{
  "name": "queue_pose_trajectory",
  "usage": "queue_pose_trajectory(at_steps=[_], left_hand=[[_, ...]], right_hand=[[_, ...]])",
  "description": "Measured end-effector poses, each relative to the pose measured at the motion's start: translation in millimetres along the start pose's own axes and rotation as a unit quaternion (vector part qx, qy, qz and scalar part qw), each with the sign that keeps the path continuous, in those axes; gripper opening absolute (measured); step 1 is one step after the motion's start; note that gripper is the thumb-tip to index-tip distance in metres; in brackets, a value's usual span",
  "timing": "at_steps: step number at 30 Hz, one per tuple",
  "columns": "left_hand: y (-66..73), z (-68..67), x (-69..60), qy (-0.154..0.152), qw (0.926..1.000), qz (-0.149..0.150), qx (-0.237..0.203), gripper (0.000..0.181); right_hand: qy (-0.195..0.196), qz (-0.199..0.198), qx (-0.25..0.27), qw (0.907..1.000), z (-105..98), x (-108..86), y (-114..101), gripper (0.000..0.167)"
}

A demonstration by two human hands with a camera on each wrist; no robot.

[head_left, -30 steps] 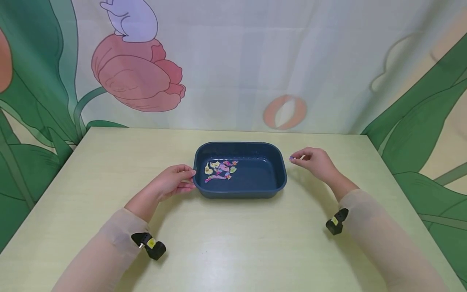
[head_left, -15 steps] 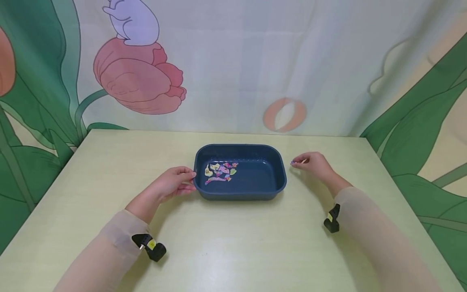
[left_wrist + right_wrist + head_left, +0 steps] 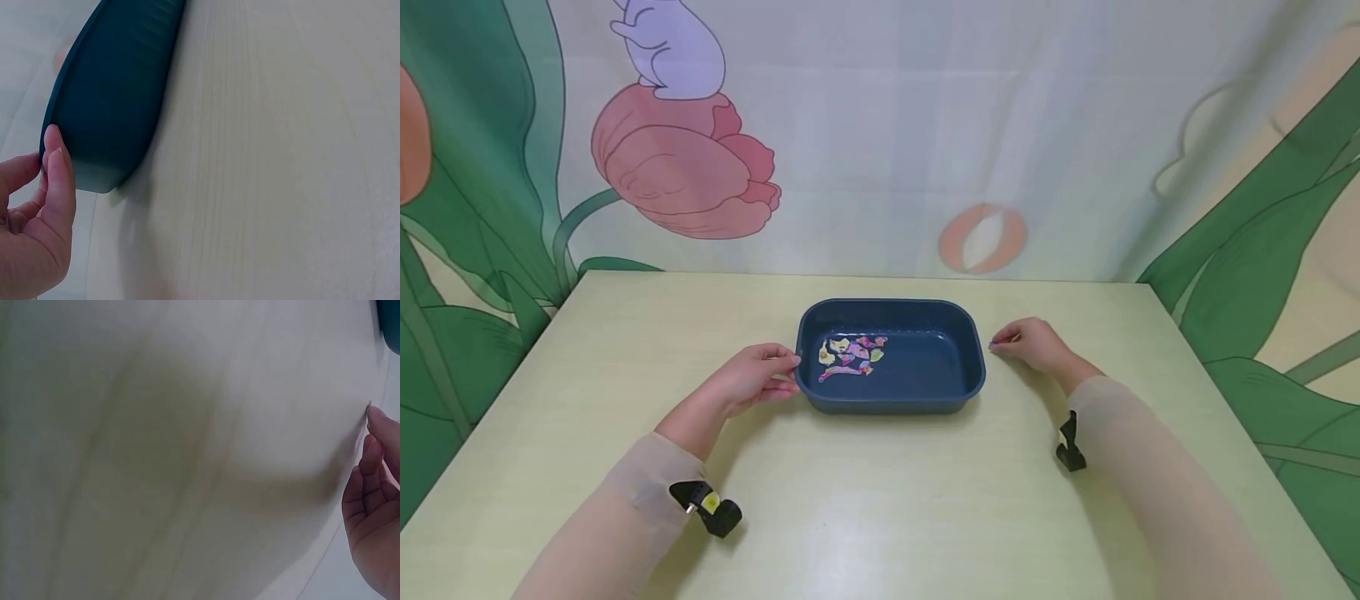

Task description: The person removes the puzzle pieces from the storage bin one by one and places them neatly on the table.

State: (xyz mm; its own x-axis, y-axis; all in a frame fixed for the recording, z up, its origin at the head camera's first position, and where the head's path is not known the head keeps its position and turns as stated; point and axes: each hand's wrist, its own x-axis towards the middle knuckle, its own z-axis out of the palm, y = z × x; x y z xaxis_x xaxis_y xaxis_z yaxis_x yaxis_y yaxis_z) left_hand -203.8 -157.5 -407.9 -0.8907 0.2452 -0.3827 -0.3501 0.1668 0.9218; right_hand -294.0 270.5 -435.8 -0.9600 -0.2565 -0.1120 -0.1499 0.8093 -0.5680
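Note:
A dark blue rectangular basin [image 3: 936, 362] stands at the middle of the table. Several colourful flat cut-out pieces, perhaps stickers [image 3: 857, 352], lie on the left part of its floor. My left hand [image 3: 758, 373] pinches the basin's left rim between thumb and fingers; the left wrist view shows this grip on the basin wall [image 3: 115, 94] closely. To the right of the basin, apart from it, my right hand [image 3: 1033, 343] pinches a small purplish flat piece [image 3: 995, 345] between thumb and fingertips. In the right wrist view only a thin edge of that piece [image 3: 369, 405] shows.
The pale wooden table [image 3: 880, 492] extends around the basin. Behind it hangs a curtain [image 3: 850, 167] printed with a rabbit, flowers and leaves. A small black camera sits on each wrist, the left one [image 3: 707, 507] over the sleeve.
My right hand has come lower and slightly toward me, still pinching the small piece. The left hand stays on the basin's rim. The whole head view has shifted slightly.

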Motion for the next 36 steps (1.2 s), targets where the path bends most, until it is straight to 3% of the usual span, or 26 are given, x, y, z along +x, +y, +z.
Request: queue_pose_trajectory(at_steps=[9,15,18,23,30,36], left_hand=[[-0.1,-0.8,-0.4,0.010,0.9998,-0.010,0.012,0.033],[-0.8,-1.2,-0.9,0.010,0.9998,-0.011,0.015,0.032],[-1.1,-1.2,-0.5,0.008,0.9998,-0.012,0.011,0.032],[-2.1,-2.1,1.0,0.009,0.9998,-0.020,0.005,0.034],[0.1,-1.7,0.3,0.011,0.9996,-0.025,0.007,0.036],[-0.5,-1.2,-0.1,0.006,0.9998,-0.019,-0.001,0.034]], right_hand=[[-0.006,0.018,0.007,0.9998,-1.0,1.7,-2.0,0.026],[0.047,0.014,0.063,0.9968,-11.5,-4.8,-8.7,0.032],[0.066,-0.007,0.113,0.9914,-15.6,-7.5,-19.7,0.037],[0.066,-0.025,0.180,0.9810,-12.6,-6.5,-43.1,0.041],[0.037,-0.051,0.210,0.9756,2.8,-6.4,-87.5,0.038],[0.021,-0.089,0.229,0.9692,19.0,0.2,-110.5,0.035]])
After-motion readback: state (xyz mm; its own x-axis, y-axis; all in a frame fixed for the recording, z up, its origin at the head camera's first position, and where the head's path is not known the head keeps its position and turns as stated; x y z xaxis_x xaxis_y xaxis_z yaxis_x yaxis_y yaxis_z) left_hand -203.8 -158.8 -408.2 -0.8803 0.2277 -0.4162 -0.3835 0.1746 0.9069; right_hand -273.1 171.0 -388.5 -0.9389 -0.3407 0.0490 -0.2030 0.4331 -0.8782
